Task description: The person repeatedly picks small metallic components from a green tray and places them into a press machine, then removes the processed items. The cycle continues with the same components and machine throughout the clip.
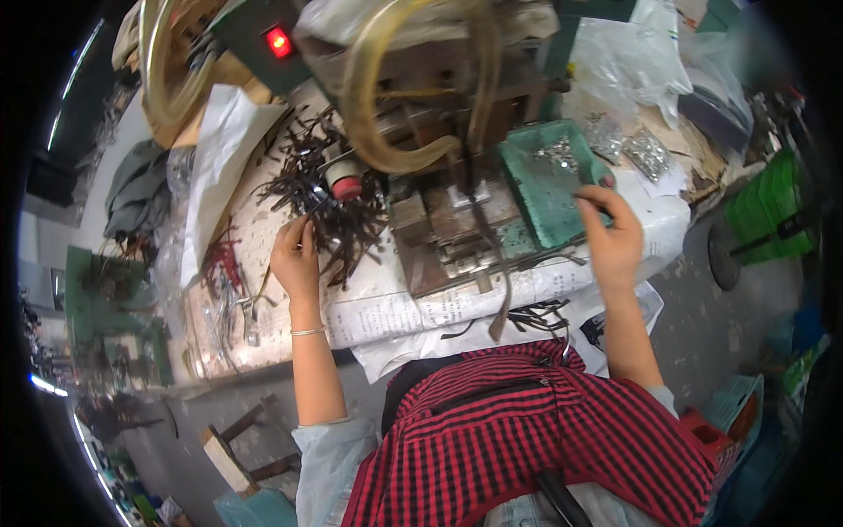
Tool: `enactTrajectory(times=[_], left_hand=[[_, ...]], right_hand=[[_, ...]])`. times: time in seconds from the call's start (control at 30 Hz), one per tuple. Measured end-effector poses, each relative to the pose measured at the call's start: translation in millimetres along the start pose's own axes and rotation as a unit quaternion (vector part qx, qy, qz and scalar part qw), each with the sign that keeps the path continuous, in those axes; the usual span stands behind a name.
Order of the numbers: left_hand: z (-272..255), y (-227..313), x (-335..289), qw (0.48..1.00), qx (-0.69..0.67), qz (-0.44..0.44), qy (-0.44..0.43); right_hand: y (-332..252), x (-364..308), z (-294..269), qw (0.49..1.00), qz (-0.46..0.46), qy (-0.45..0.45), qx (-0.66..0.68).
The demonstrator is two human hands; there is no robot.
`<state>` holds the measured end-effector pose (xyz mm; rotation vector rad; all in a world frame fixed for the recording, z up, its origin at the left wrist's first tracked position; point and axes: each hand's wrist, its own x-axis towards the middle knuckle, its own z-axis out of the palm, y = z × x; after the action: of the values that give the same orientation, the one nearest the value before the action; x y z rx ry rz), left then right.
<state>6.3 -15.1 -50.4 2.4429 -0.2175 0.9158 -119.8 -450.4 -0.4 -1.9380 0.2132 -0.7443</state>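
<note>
My left hand (295, 259) is closed in a pinch at the near left edge of a heap of dark narrow strips (338, 215); what its fingertips hold, if anything, I cannot make out. Over the right side of a green tray (549, 206), my right hand (615, 237) has thumb and forefinger drawn together, their contents too small to name. Small shiny metal pieces (558, 156) lie toward the tray's far end. Between my hands, one dark strip (499, 303) hangs from the machine bed (443, 233) over its front edge.
Thick clear yellowish tubing (360, 97) loops in front of the machine. A red-tipped knob (345, 186) stands by the strips, and a red switch (278, 41) glows above. Bags of metal parts (645, 156) sit beyond the tray. More strips (540, 316) lie by the front edge.
</note>
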Motion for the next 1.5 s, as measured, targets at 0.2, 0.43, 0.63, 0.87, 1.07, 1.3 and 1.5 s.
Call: enactTrajectory(times=[0.2,0.43,0.63,0.87,1.07,1.3,1.5], left_hand=[[16,74,22,0.966,-0.225,-0.128,0.021],[-13,142,-3,0.896,-0.41,-0.162,0.05],[-70,209,16,0.945,-0.24,0.212,0.071],[-45,236,12,0.905,-0.146,0.4,-0.013],[-24,235,9,0.895,-0.189,0.405,0.0],[-17,234,7,0.897,-0.182,0.401,0.029],[-30,235,-14,0.924,-0.232,0.301,-0.046]], right_hand=[[-68,34,64,0.984,-0.146,-0.069,0.075],[-74,16,85,0.963,0.024,-0.064,0.261],[-101,17,77,0.939,0.069,-0.116,0.317],[-92,23,41,0.94,0.01,-0.192,0.281],[51,47,14,0.995,0.027,0.039,0.093],[33,21,1,0.972,-0.016,-0.081,-0.22],[36,28,31,0.932,-0.057,-0.044,-0.354]])
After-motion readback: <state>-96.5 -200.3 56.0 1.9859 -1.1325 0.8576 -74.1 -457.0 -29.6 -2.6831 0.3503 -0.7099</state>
